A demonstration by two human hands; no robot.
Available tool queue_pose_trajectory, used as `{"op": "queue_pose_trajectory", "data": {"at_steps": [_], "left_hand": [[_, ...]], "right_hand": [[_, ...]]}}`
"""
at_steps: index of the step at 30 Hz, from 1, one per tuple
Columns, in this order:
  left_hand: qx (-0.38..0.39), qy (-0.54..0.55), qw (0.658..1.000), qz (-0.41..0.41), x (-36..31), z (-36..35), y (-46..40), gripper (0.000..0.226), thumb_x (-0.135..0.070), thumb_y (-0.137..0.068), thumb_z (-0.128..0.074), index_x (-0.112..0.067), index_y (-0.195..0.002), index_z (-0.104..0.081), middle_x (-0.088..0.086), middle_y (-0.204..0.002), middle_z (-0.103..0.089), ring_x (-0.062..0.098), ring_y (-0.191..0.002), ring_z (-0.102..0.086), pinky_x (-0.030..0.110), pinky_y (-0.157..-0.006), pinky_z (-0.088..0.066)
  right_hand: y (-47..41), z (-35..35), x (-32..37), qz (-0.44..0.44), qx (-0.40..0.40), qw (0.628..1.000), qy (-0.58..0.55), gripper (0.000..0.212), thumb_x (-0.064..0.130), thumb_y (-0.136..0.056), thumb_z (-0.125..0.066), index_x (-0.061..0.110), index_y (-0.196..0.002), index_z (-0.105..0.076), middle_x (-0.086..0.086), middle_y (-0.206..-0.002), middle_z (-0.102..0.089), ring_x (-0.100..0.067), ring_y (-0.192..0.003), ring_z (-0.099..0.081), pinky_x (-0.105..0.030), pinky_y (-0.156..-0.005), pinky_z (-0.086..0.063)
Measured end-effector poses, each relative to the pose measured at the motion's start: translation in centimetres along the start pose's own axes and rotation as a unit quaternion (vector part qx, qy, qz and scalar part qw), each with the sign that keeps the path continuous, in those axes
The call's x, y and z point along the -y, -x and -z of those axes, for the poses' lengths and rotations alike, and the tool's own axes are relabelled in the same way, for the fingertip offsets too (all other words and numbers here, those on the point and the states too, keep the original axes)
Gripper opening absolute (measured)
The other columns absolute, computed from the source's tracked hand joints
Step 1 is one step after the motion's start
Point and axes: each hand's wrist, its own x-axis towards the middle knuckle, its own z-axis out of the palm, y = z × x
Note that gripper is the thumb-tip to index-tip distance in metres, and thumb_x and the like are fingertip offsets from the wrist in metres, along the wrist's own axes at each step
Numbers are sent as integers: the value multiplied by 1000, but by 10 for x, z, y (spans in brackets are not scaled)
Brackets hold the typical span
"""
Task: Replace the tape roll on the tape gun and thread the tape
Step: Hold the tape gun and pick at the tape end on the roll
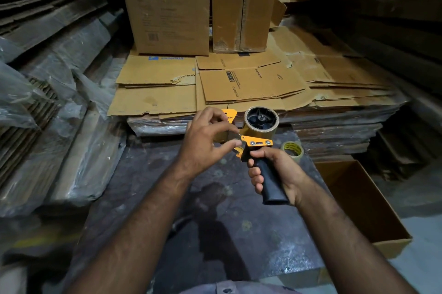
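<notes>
The right hand [275, 174] is gripping the black handle of the tape gun [257, 143], fingers wrapped tight around it, just right of the frame's centre. The left hand [205, 140] is reaching in from the left, thumb and forefinger pinching together at the gun's orange front plate; whether tape is caught between them cannot be told. A brown tape roll [260, 121] is sitting on the gun's black hub, just above the right hand. A second, nearly spent tape roll [293, 149] is lying on the dark worktop [215, 222], just right of the gun. Flattened cardboard boxes [239, 83] are lying stacked beyond, toward the middle of the frame, and an open carton [358, 198] is sitting at the lower right.
</notes>
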Motion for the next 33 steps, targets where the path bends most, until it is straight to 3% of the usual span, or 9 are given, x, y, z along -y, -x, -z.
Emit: {"op": "queue_pose_trajectory", "data": {"at_steps": [8, 15, 21, 26, 33], "left_hand": [[-63, -41, 996, 40, 6, -3, 8, 19, -48, -76, -78, -35, -90, -76, -5, -114, -52, 13, -115, -45, 39, -85, -28], [-54, -32, 997, 37, 7, 0, 7, 22, -44, -72, -78, -34, -90, -73, -1, -119, -49, 18, -119, -44, 43, -89, -32], [-120, -21, 990, 77, 1, -11, 26, 22, -49, -73, -75, -29, -81, -71, 0, -126, -52, 10, -123, -38, 41, -92, -26], [-82, -8, 994, 76, 0, -21, 47, 28, -48, -72, -79, -30, -92, -72, -4, -141, -48, 11, -133, -35, 43, -97, -28], [-85, 5, 993, 81, 5, -16, 51, 23, -38, -72, -78, -27, -91, -71, -4, -137, -49, 12, -132, -38, 40, -96, -27]], "right_hand": [[-1, -9, -1, -1, -4, 1000, 19, 21, 26, -87, -58, 14, -71, -59, -1, -59, -48, -14, -42, -45, -23, -41, -42], [-1, -14, -1, 1, -11, 1000, 13, 20, 26, -86, -59, 13, -70, -60, -1, -58, -48, -14, -42, -44, -23, -40, -42], [-6, -18, -2, 12, -30, 999, 14, 21, 25, -86, -57, 13, -70, -58, -1, -58, -47, -14, -42, -43, -23, -40, -40], [-5, -14, 4, 26, -41, 999, 5, 21, 25, -86, -56, 14, -69, -59, 0, -57, -47, -14, -43, -42, -23, -41, -40], [-9, -16, -1, 12, -28, 1000, 9, 21, 26, -86, -57, 14, -69, -59, 0, -58, -47, -14, -42, -43, -23, -39, -41]]}}
